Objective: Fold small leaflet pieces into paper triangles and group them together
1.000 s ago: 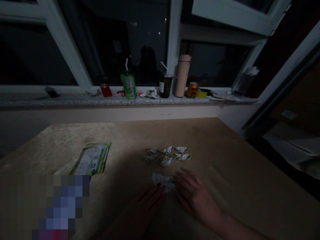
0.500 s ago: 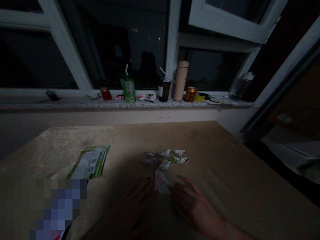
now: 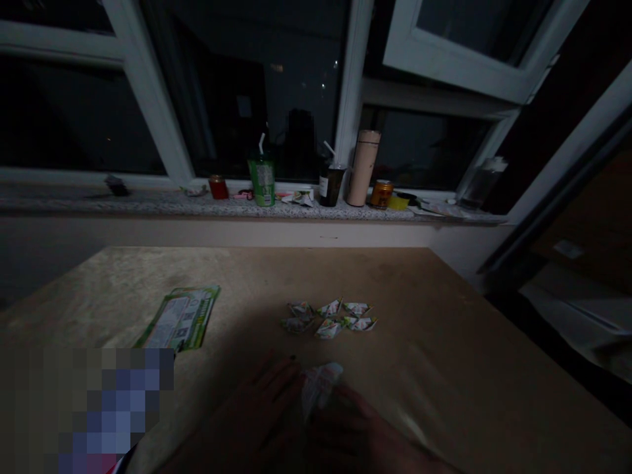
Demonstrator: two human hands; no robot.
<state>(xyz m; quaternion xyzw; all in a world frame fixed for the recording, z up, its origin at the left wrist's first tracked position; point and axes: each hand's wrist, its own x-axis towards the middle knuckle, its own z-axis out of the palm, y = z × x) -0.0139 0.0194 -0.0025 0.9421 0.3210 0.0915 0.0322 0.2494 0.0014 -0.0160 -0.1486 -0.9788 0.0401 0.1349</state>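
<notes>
A printed piece of folded paper [image 3: 320, 382] lies low in the middle of the view, between my two hands. My left hand [image 3: 269, 401] rests at its left side, fingers stretched out, fingertips reaching the paper's edge. On the right, my right hand [image 3: 353, 424] is curled against the paper's lower right edge; deep shadow hides part of its fingers. Just beyond the paper sit several small folded paper boats [image 3: 329, 328] in two loose rows, with the same kind of print.
A green printed packet [image 3: 185, 319] lies on the table [image 3: 405, 283] at left. Along the windowsill [image 3: 296, 209] stand a red jar [image 3: 218, 187], a green cup [image 3: 262, 178], a dark cup [image 3: 330, 185], a tall flask [image 3: 364, 168] and an orange can [image 3: 382, 195]. A blurred-out patch covers the lower left.
The folded paper has been turned and now lies nearer me, apart from the boats. My right hand has moved down and in toward it. The camera view has shifted slightly.
</notes>
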